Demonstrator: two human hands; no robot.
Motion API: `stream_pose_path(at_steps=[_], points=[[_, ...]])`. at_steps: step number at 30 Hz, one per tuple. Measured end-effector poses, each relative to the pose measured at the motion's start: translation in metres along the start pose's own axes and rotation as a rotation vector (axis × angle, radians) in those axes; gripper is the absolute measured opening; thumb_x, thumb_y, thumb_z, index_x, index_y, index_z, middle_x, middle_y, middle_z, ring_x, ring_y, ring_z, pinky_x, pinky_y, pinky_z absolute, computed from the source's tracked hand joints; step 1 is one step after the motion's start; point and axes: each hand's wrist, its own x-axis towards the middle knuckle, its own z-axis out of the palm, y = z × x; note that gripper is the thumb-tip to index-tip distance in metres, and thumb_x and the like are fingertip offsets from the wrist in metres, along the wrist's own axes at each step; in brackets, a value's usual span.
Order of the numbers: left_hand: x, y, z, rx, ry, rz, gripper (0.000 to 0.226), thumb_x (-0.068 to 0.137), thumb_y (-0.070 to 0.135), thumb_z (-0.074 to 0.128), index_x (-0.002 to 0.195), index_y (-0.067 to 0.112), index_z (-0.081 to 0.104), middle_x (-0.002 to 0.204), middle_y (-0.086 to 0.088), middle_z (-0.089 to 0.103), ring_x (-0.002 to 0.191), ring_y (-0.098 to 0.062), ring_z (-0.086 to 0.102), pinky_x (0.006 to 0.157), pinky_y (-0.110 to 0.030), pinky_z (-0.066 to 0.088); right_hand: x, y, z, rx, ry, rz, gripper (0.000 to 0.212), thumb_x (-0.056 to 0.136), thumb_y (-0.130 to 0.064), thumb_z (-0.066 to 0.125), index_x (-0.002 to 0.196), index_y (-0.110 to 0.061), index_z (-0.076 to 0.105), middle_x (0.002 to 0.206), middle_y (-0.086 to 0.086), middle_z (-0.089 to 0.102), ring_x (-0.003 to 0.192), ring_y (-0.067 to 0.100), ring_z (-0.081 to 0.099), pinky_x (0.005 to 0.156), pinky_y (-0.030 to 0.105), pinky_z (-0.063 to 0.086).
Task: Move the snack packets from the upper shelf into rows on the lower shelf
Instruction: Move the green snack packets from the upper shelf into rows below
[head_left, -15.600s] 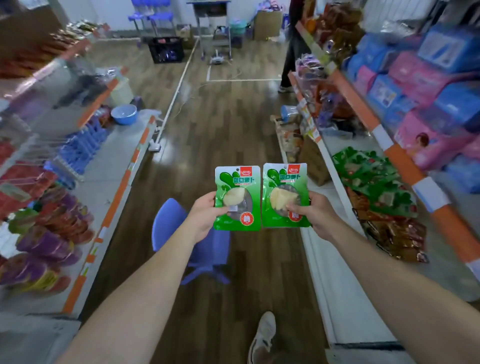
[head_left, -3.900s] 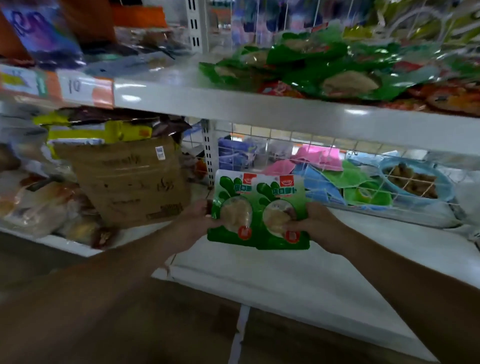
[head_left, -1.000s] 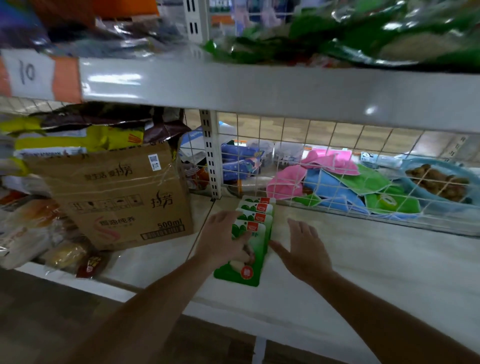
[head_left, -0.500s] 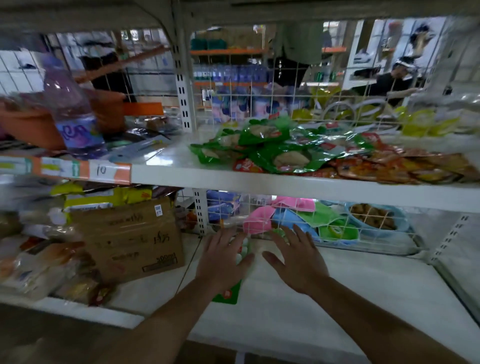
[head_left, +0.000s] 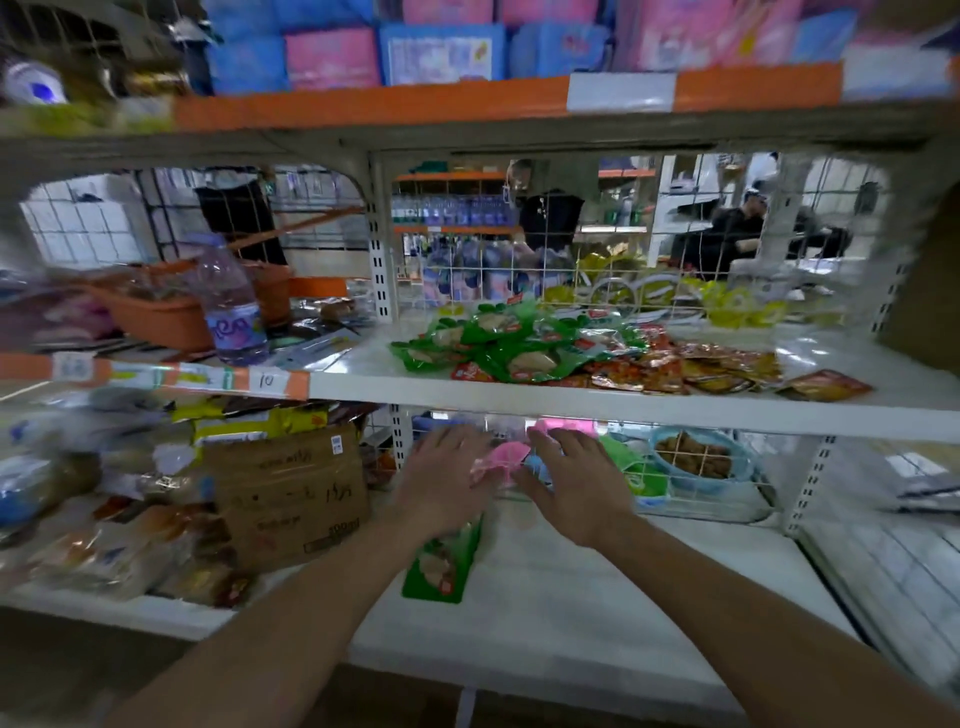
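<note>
A loose pile of green snack packets (head_left: 498, 345) lies on the white upper shelf (head_left: 623, 408), with orange-brown packets (head_left: 691, 369) to its right. On the lower shelf (head_left: 571, 623) a short row of green packets (head_left: 441, 566) lies flat, partly hidden under my left hand (head_left: 447, 486). That hand hovers above the row with fingers spread and nothing in it. My right hand (head_left: 576, 483) is raised beside it, also spread and holding nothing. Both hands are just below the upper shelf's front edge.
A cardboard box (head_left: 291, 493) and bagged goods (head_left: 93, 525) fill the lower shelf's left side. A wire grid (head_left: 675, 467) backs the shelf, with a blue bowl (head_left: 696, 457) behind it. A water bottle (head_left: 231, 306) stands upper left. A person (head_left: 550, 208) stands beyond the mesh.
Both hands have let go of the green packets, now lying in a row on the lower shelf, and have risen off them. My view has tilted upward.
</note>
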Motion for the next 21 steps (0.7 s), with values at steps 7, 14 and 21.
stream_pose_path(at_steps=[7, 14, 21], points=[[0.006, 0.009, -0.04, -0.032, 0.096, 0.053, 0.065, 0.092, 0.065, 0.033, 0.148, 0.034, 0.04, 0.158, 0.006, 0.034, 0.146, -0.019, 0.026, 0.12, -0.04, 0.022, 0.006, 0.001, -0.049, -0.026, 0.106, -0.022, 0.083, 0.091, -0.072, 0.012, 0.147, -0.019, 0.043, 0.134, 0.007, 0.057, 0.124, 0.027, 0.05, 0.1, 0.042, 0.046], [0.035, 0.008, -0.071, -0.032, 0.121, 0.039, 0.061, 0.097, 0.061, 0.037, 0.15, 0.03, 0.038, 0.157, 0.009, 0.033, 0.145, -0.015, 0.026, 0.12, -0.036, 0.022, 0.033, 0.009, -0.08, -0.025, 0.147, 0.001, 0.084, 0.089, -0.071, 0.009, 0.147, -0.02, 0.041, 0.139, 0.008, 0.054, 0.126, 0.031, 0.047, 0.104, 0.042, 0.042], [0.077, -0.012, -0.074, -0.108, 0.133, 0.029, 0.052, 0.095, 0.06, 0.04, 0.133, 0.027, 0.055, 0.136, 0.004, 0.056, 0.128, -0.02, 0.047, 0.104, -0.034, 0.039, 0.081, 0.03, -0.076, -0.009, 0.079, 0.074, 0.055, 0.099, -0.057, 0.038, 0.14, -0.023, 0.051, 0.136, 0.006, 0.058, 0.126, 0.027, 0.048, 0.105, 0.038, 0.041]])
